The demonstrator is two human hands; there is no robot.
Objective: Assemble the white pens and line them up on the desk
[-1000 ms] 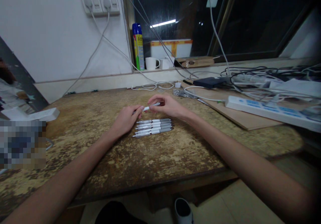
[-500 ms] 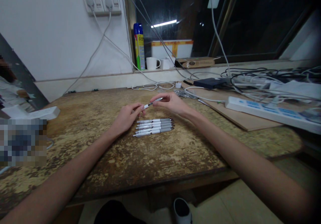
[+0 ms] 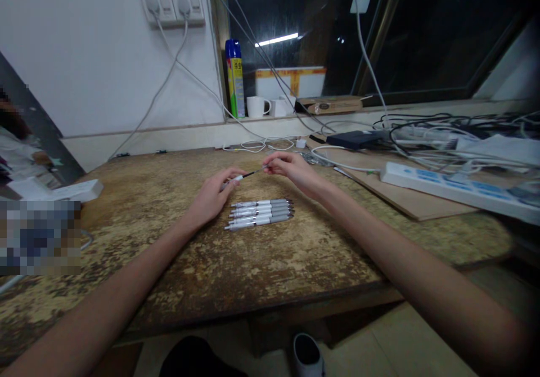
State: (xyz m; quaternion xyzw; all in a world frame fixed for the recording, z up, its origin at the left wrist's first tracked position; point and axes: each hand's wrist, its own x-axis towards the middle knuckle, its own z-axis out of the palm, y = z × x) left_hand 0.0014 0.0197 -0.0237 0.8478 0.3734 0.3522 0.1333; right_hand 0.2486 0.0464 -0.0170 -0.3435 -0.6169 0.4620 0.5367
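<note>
My left hand [image 3: 216,193] is closed around the white barrel of a pen [image 3: 238,178], tilted up to the right. From its front end a thin dark refill [image 3: 250,174] sticks out towards my right hand [image 3: 287,167]. The right fingertips are pinched at the refill's tip, on a small grey pen part [image 3: 265,166] mostly hidden by the fingers. Whether that part touches the refill's tip I cannot tell. Just below both hands, several white pens with grey grips [image 3: 261,212] lie side by side on the worn wooden table [image 3: 270,264].
To the right, a white power strip [image 3: 447,188] rests on a brown board [image 3: 405,202], with tangled cables [image 3: 426,126] behind. A spray can [image 3: 235,79] and a white mug [image 3: 255,107] stand on the sill. Another white strip [image 3: 80,190] is at the left.
My right fingers have drawn the grey pen part along the refill, away from the barrel, baring more of the dark refill. My left hand shifted slightly left. The row of pens is unchanged.
</note>
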